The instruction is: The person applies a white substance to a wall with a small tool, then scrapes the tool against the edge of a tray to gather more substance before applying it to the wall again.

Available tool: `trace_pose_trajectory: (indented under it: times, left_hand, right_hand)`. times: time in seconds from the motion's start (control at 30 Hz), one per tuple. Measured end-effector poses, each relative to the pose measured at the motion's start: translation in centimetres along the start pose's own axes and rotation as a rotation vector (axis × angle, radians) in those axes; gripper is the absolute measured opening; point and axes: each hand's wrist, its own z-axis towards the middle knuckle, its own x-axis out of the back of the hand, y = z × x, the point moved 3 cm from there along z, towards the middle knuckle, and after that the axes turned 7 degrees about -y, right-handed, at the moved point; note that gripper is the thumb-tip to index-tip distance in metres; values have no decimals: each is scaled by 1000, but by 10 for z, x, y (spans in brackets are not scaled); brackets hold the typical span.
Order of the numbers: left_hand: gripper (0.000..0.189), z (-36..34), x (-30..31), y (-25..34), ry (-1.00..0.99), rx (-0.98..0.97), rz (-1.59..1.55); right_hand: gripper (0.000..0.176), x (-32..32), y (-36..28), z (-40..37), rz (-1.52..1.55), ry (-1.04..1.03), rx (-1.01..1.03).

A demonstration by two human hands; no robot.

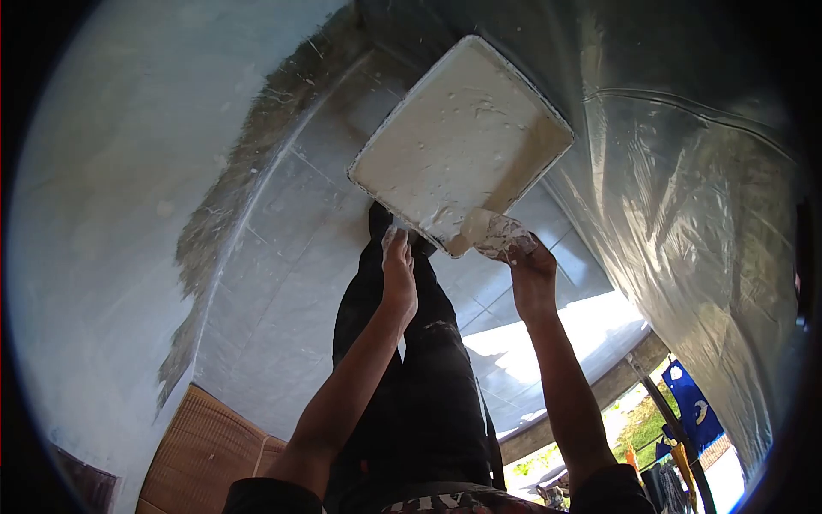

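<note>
A rectangular tray [373, 194] full of creamy white, plaster-like paste stands in front of me, its near corner between my hands. My right hand [517, 248], caked in white paste, is closed around a small cream-coloured piece [474, 225] at that corner; the paste on it hides its kind. My left hand [399, 261] is just left of the corner, seen edge-on, with its fingers stretched out and white paste on the fingertips. Nothing shows in it.
A pale, partly coated wall [128, 188] curves along the left. Clear plastic sheeting [676, 214] hangs at right. Grey floor tiles [282, 283] lie below, with brown cardboard [205, 454] at lower left. My dark-trousered legs [402, 411] stand beneath the tray. A blue cloth [692, 404] hangs outside.
</note>
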Motion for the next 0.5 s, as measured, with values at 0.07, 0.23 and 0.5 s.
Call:
trace_pose_trajectory:
  times: [0.07,0.23,0.5]
  left_hand:
    - [88,-14,6,16,-96,-157,49]
    - [80,-89,4,103,-110,-469,-10]
    - [64,-233,78,266,108,-1325,132]
  right_hand:
    - [29,-25,-13,-17,-102,-68,172]
    - [44,-103,-64,-49,520,-283,87]
    - [60,-269,-136,-79,707,-837,72]
